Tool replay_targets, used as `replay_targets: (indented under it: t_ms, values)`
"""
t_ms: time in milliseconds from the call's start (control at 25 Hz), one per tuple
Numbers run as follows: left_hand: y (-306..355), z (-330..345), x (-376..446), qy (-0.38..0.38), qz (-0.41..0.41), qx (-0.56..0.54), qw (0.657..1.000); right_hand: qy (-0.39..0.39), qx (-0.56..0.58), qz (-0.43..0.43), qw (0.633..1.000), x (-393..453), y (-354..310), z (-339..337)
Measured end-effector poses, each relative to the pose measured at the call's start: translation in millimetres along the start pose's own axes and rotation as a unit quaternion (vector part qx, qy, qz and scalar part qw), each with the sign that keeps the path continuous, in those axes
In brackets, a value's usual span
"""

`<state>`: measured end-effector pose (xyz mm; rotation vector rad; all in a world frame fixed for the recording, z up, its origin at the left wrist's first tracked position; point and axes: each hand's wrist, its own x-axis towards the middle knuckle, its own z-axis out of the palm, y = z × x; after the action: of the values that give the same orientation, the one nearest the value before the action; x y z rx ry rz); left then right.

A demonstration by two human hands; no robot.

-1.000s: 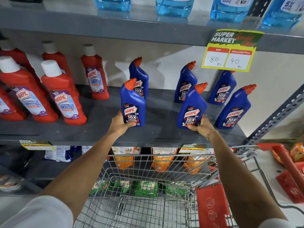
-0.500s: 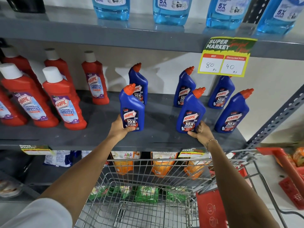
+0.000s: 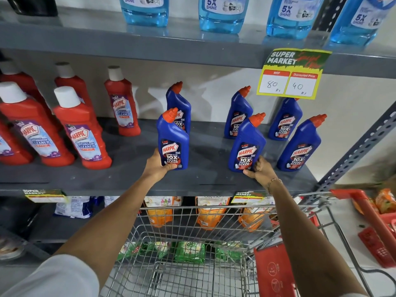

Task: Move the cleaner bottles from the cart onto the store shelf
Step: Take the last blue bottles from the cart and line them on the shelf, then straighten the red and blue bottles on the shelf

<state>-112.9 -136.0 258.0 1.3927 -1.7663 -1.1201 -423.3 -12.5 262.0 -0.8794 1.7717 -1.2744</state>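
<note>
Two blue Harpic cleaner bottles with orange caps stand upright on the grey middle shelf (image 3: 128,183). My left hand (image 3: 157,167) grips the base of the left bottle (image 3: 172,140). At the base of the right bottle (image 3: 246,144), my right hand (image 3: 260,171) has its fingers around the lower corner. Several more blue bottles stand behind and to the right, one at the far right (image 3: 300,144). The wire cart (image 3: 192,243) sits below my arms, its basket showing no bottles.
Red Harpic bathroom cleaner bottles (image 3: 82,129) fill the shelf's left part. Pale blue bottles (image 3: 220,13) stand on the shelf above, with a yellow price tag (image 3: 291,76) hanging from its edge. Orange pouches (image 3: 211,213) sit on the lower shelf. A slotted upright (image 3: 360,146) runs at the right.
Both bottles have been pushed slightly deeper onto the shelf and now stand on it. My right hand has slid down to the right bottle's lower corner.
</note>
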Motion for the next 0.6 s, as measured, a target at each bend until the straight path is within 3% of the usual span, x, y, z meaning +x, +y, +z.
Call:
replay_targets:
  t_ms: [120, 240, 320, 360, 440, 600]
  values:
    - [-2, 0, 0, -0.014, -0.003, -0.004, 1.0, 0.062, -0.046, -0.026, 0.997, -9, 10, 5]
    - [-5, -4, -7, 0.005, 0.01, -0.012, 1.0, 0.311, -0.079, -0.071, 0.944, -32, 20, 25]
    - [-12, -10, -14, 0.06, 0.028, -0.024, 0.997, 0.37, -0.022, -0.107, 0.922, -51, 21, 54]
    - [-16, -17, -19, 0.099, 0.047, -0.018, 0.994, 0.372, -0.029, -0.142, 0.917, -58, 18, 73]
    - [-24, -36, -29, 0.167, 0.091, 0.002, 0.982, 0.306, -0.086, -0.193, 0.928, -68, 10, 112]
    - [-45, -89, -50, 0.199, 0.118, 0.0, 0.973, 0.197, -0.128, -0.242, 0.941, -87, -29, 203]
